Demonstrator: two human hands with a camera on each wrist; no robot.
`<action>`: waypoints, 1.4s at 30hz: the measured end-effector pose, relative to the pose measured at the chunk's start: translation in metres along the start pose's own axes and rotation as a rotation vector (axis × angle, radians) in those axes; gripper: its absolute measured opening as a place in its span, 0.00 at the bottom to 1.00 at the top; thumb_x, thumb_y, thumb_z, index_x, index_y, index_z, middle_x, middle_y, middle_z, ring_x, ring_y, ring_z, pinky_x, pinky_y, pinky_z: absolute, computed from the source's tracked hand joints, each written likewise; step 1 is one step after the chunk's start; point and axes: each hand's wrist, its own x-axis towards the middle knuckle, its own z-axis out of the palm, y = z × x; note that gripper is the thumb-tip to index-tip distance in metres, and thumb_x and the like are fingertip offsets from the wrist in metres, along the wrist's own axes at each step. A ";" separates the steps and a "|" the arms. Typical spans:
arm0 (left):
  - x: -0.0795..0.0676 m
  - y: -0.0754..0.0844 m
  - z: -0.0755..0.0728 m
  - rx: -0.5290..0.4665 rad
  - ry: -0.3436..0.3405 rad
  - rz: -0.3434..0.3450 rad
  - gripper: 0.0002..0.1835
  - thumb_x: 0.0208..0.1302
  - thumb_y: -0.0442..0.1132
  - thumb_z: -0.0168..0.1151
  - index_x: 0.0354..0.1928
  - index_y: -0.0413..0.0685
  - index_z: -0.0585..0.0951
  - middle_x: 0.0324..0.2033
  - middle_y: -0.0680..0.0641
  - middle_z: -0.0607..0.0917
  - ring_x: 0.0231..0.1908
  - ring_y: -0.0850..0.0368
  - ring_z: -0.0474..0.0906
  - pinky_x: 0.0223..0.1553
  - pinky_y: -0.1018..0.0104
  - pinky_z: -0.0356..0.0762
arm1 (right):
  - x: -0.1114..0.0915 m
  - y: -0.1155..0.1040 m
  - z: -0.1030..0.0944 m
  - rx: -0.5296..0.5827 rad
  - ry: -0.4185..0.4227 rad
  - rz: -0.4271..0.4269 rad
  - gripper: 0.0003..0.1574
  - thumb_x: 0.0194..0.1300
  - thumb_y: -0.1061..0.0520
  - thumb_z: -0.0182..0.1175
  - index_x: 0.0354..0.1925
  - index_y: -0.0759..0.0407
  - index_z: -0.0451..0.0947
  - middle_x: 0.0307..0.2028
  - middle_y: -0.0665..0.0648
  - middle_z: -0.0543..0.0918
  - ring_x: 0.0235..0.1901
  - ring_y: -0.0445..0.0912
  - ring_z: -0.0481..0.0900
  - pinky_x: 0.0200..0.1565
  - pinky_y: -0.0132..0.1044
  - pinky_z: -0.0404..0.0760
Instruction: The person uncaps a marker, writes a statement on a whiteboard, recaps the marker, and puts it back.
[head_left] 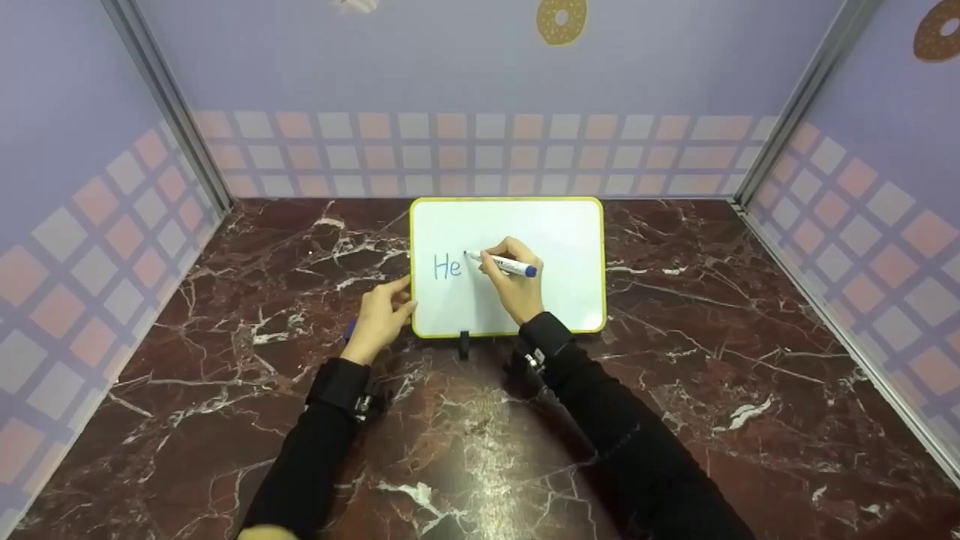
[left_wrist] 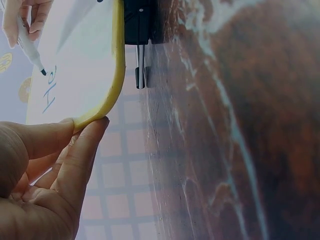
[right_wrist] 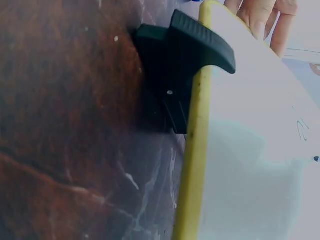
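Note:
A small whiteboard (head_left: pixel 570 240) with a yellow frame leans back on a black stand (right_wrist: pixel 182 55), whose hook grips the lower edge. Blue letters "He" (head_left: pixel 448 266) are written on its left half. My right hand (head_left: pixel 516 281) pinches a white marker (head_left: pixel 510 264) with a blue end; its dark tip is at the board just right of and above the "e". My left hand (head_left: pixel 382 315) holds the board's left edge near the lower corner, thumb in front and fingers behind, as the left wrist view shows. In the right wrist view the right hand is out of sight.
The board stands toward the back of a dark red marbled table (head_left: pixel 480 435). Purple walls (head_left: pixel 480 75) with a checked band enclose the back and both sides. Something blue (head_left: pixel 349 330), mostly hidden, lies beside the left hand.

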 end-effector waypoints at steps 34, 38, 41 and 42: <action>-0.001 0.000 0.000 -0.009 0.002 0.015 0.28 0.69 0.28 0.58 0.70 0.36 0.67 0.50 0.30 0.83 0.47 0.40 0.85 0.44 0.60 0.89 | 0.001 0.037 -0.006 -0.023 0.041 -0.058 0.08 0.64 0.67 0.63 0.28 0.70 0.77 0.28 0.64 0.83 0.25 0.52 0.85 0.27 0.24 0.79; -0.001 0.000 0.001 -0.008 0.000 0.009 0.28 0.70 0.28 0.58 0.70 0.36 0.67 0.50 0.30 0.83 0.47 0.40 0.85 0.44 0.60 0.89 | 0.002 0.035 -0.005 -0.044 0.044 -0.030 0.07 0.63 0.70 0.63 0.28 0.72 0.77 0.28 0.66 0.83 0.25 0.54 0.84 0.26 0.22 0.76; -0.001 0.000 0.000 -0.007 0.002 0.009 0.28 0.70 0.28 0.58 0.70 0.37 0.67 0.50 0.31 0.83 0.47 0.40 0.85 0.44 0.59 0.89 | 0.000 0.028 -0.005 -0.055 0.040 -0.030 0.07 0.62 0.73 0.62 0.27 0.74 0.76 0.26 0.68 0.83 0.23 0.53 0.83 0.25 0.21 0.73; -0.001 -0.001 0.000 -0.007 0.004 0.010 0.28 0.70 0.28 0.58 0.70 0.37 0.67 0.49 0.31 0.84 0.47 0.40 0.85 0.44 0.59 0.89 | -0.001 0.024 -0.006 -0.056 0.035 -0.031 0.08 0.62 0.73 0.62 0.26 0.75 0.75 0.26 0.68 0.82 0.23 0.52 0.82 0.25 0.21 0.73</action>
